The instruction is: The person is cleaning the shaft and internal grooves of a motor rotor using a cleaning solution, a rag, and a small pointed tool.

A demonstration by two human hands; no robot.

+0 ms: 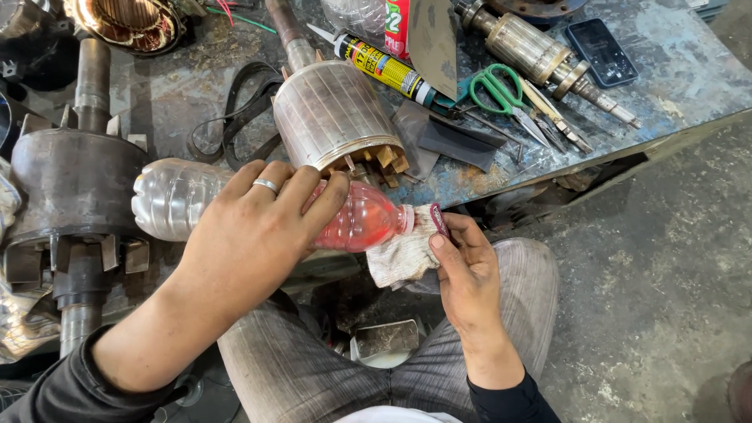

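My left hand (251, 235), a ring on one finger, grips a clear plastic bottle (176, 200) lying sideways, with red liquid pooled at its neck end (364, 219). The bottle's mouth presses into a dirty white rag (399, 251). My right hand (466, 270) holds that rag at the mouth and pinches a small dark red cap (439, 219) between thumb and fingers. A large ribbed motor rotor (333, 113) on a shaft stands on the bench just behind the bottle.
The worn metal bench (674, 70) carries green-handled scissors (501, 90), a yellow sealant tube (384, 70), a phone (601, 51), a smaller armature (536, 51) and a belt (243, 110). A heavy dark rotor (74, 188) stands left. A small tin (385, 338) sits between my knees.
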